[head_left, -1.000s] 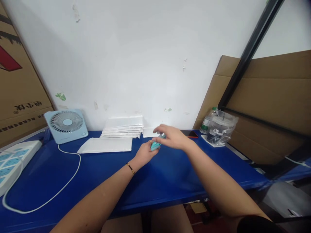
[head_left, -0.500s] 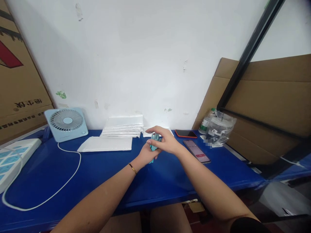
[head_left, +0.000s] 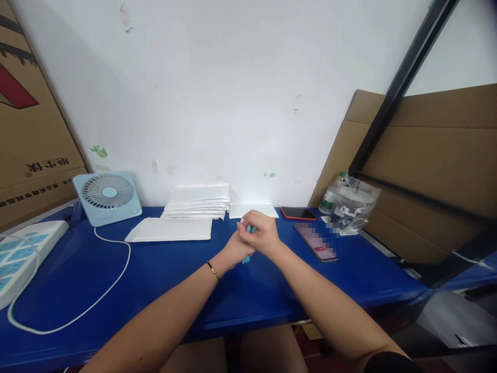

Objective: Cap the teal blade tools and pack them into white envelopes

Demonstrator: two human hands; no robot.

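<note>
Just above the blue table, both hands meet in front of me around a small teal object (head_left: 252, 228) with narrow prongs. Most of it is hidden, so its kind cannot be made out; teal tips also stick out below the hands. My left hand (head_left: 234, 247), below a dark and gold bracelet, is closed around it from the left. My right hand (head_left: 264, 234) curls over its top, fingers and thumb drawn together. A tiny white patch shows at the right fingertips; I cannot tell what it is.
White padded mailers (head_left: 194, 202) are stacked by the wall, with one more mailer (head_left: 171, 229) in front. A blue fan (head_left: 110, 192) and a power strip (head_left: 27, 254) stand left. Right lie two phones (head_left: 316, 241), a water bottle (head_left: 330, 199) and a bagged cup (head_left: 353, 204).
The fingers of my right hand, stretched out above the teal object before, have curled down over it. Less of the object shows at the top. My left hand stays nearly in place.
</note>
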